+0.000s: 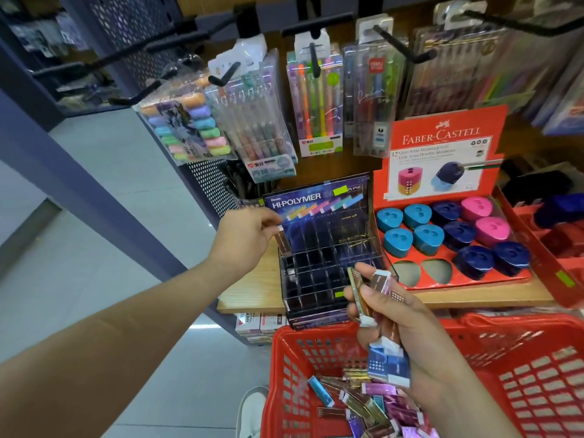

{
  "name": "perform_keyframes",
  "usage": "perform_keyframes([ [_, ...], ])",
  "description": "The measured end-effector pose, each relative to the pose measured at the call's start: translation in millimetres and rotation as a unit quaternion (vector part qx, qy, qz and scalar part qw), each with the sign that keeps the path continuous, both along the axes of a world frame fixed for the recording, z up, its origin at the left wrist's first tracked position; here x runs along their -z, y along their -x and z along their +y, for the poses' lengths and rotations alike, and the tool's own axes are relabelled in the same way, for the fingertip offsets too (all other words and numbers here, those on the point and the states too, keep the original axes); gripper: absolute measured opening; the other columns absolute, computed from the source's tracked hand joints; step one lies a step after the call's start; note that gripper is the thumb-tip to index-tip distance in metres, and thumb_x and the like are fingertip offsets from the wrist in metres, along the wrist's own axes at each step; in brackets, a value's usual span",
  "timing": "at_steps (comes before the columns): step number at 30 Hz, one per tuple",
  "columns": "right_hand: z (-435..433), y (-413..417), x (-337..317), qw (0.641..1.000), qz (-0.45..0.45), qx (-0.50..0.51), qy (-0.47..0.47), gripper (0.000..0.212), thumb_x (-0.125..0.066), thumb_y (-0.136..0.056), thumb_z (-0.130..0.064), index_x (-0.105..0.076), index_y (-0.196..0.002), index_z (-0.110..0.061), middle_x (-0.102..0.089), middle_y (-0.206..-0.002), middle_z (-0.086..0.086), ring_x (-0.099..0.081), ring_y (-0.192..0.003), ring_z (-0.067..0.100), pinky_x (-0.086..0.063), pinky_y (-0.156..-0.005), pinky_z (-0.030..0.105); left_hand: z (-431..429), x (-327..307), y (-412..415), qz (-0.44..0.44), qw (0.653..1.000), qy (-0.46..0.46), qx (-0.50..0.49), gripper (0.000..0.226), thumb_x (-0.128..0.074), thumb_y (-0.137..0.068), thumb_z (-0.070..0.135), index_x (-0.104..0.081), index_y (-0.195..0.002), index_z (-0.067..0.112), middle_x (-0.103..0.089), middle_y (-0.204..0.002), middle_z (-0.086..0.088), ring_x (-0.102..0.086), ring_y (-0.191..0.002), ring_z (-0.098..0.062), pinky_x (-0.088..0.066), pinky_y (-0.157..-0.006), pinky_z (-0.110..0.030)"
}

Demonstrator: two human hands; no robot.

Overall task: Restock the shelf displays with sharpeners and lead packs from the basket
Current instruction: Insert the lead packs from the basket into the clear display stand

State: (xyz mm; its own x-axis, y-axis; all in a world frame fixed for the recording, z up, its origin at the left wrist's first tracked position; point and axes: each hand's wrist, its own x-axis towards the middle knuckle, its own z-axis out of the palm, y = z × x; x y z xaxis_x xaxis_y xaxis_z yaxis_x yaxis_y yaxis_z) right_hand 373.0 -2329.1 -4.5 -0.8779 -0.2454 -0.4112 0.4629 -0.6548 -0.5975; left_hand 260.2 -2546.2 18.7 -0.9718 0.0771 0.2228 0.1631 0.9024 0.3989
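My left hand (245,237) pinches a brown lead pack (283,243) at the top left slot of the dark acrylic Hi-Polymer display rack (319,263). My right hand (401,330) hovers over the red basket (512,371) and grips several packs (384,317), gold, brown and blue. More metallic packs (366,406) lie loose in the basket's bottom. To the right, the red Faber-Castell tray (442,281) holds several blue, navy and pink sharpeners (442,230), with two vacant holes at its front left.
Pen and highlighter packs (313,99) hang on black hooks above the wooden shelf (252,295). A second red tray (556,241) stands at the far right. A blue-grey upright post (94,197) runs along the left. A white shoe (252,406) shows on the floor.
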Motion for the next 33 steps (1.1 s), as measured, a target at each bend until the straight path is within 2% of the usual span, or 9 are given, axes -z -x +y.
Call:
perform_keyframes([
  [7,-6.7,-3.7,-3.6,0.999,-0.027,0.012,-0.032,0.011,-0.070,-0.071,-0.006,-0.077,-0.079,-0.011,-0.065,-0.073,0.020,-0.057,-0.050,0.016,-0.043,-0.037,0.021,-3.9,19.6,-3.0,0.020,0.998,0.052,0.032,0.018,-0.065,-0.089,0.016,-0.074,-0.105,0.014,-0.066,-0.099,-0.002,-0.059,-0.095,-0.020,-0.048,-0.088,-0.031],
  [12,-8.7,-5.5,-7.3,0.998,-0.025,0.032,-0.050,0.018,-0.074,-0.068,-0.008,-0.071,-0.084,-0.013,-0.064,-0.070,0.013,-0.055,-0.050,0.015,-0.042,-0.038,0.020,11.8,-4.2,-18.5,-0.040,0.999,-0.029,-0.013,0.021,-0.060,-0.092,0.019,-0.070,-0.109,0.026,-0.058,-0.088,0.000,-0.054,-0.077,-0.014,-0.046,-0.074,-0.022],
  [13,-8.0,-5.7,-8.2,0.997,-0.016,0.033,-0.066,0.018,-0.075,-0.066,-0.010,-0.070,-0.083,-0.013,-0.064,-0.071,0.012,-0.056,-0.051,0.015,-0.043,-0.038,0.020,20.9,-13.7,-25.5,-0.097,0.989,-0.110,-0.008,0.014,-0.060,-0.092,0.020,-0.070,-0.098,0.026,-0.062,-0.080,0.000,-0.056,-0.069,-0.014,-0.049,-0.067,-0.023],
  [15,-6.3,-5.6,-7.9,0.995,0.000,0.046,-0.087,0.021,-0.077,-0.065,-0.013,-0.066,-0.083,-0.012,-0.062,-0.070,0.009,-0.056,-0.055,0.013,-0.043,-0.041,0.021,40.1,-32.6,-41.8,-0.269,0.926,-0.266,0.024,0.013,-0.062,-0.091,0.028,-0.072,-0.091,0.019,-0.066,-0.071,-0.004,-0.062,-0.061,-0.015,-0.054,-0.059,-0.025],
  [17,-4.6,-5.2,-7.7,0.994,0.001,0.067,-0.082,0.023,-0.074,-0.069,-0.011,-0.061,-0.088,-0.011,-0.058,-0.066,0.005,-0.054,-0.055,0.010,-0.042,-0.041,0.020,52.8,-41.8,-55.4,-0.388,0.871,-0.292,0.076,0.027,-0.067,-0.082,0.036,-0.068,-0.096,0.014,-0.069,-0.074,-0.008,-0.067,-0.064,-0.019,-0.057,-0.062,-0.027],
  [21,-3.0,-4.8,-4.4,0.994,-0.002,0.079,-0.071,0.020,-0.071,-0.079,-0.011,-0.058,-0.093,-0.012,-0.057,-0.066,0.005,-0.054,-0.054,0.010,-0.044,-0.041,0.021,59.5,-40.5,-64.6,-0.400,0.841,-0.353,0.089,0.020,-0.072,-0.079,0.012,-0.065,-0.097,0.006,-0.071,-0.076,-0.014,-0.069,-0.066,-0.019,-0.059,-0.062,-0.026],
  [25,-3.7,-1.6,-4.1,0.997,-0.036,0.064,-0.020,0.010,-0.064,-0.086,-0.011,-0.065,-0.096,-0.010,-0.071,-0.086,0.014,-0.057,-0.057,0.014,-0.043,-0.041,0.021,48.6,-36.9,-54.5,-0.337,0.857,-0.384,0.068,0.013,-0.066,-0.085,0.007,-0.074,-0.094,0.010,-0.072,-0.080,-0.009,-0.068,-0.074,-0.013,-0.056,-0.067,-0.019],
  [29,3.1,-1.3,0.9,0.993,-0.071,0.053,0.074,0.025,-0.049,-0.095,-0.009,-0.060,-0.116,-0.004,-0.071,-0.105,0.023,-0.063,-0.062,0.019,-0.047,-0.042,0.023,30.2,-33.3,-29.5,-0.193,0.942,-0.273,0.007,0.011,-0.069,-0.084,0.009,-0.073,-0.087,0.019,-0.073,-0.074,-0.007,-0.069,-0.072,-0.019,-0.059,-0.074,-0.030],
  [33,5.9,13.2,7.5,0.991,-0.099,0.018,0.091,0.050,-0.079,-0.067,-0.016,-0.059,-0.111,-0.003,-0.073,-0.096,0.020,-0.070,-0.064,0.023,-0.052,-0.043,0.027,30.0,-28.0,-8.6,-0.093,0.985,-0.142,-0.020,0.010,-0.078,-0.078,0.019,-0.068,-0.079,0.018,-0.069,-0.065,0.006,-0.065,-0.059,-0.007,-0.057,-0.070,-0.025],
])
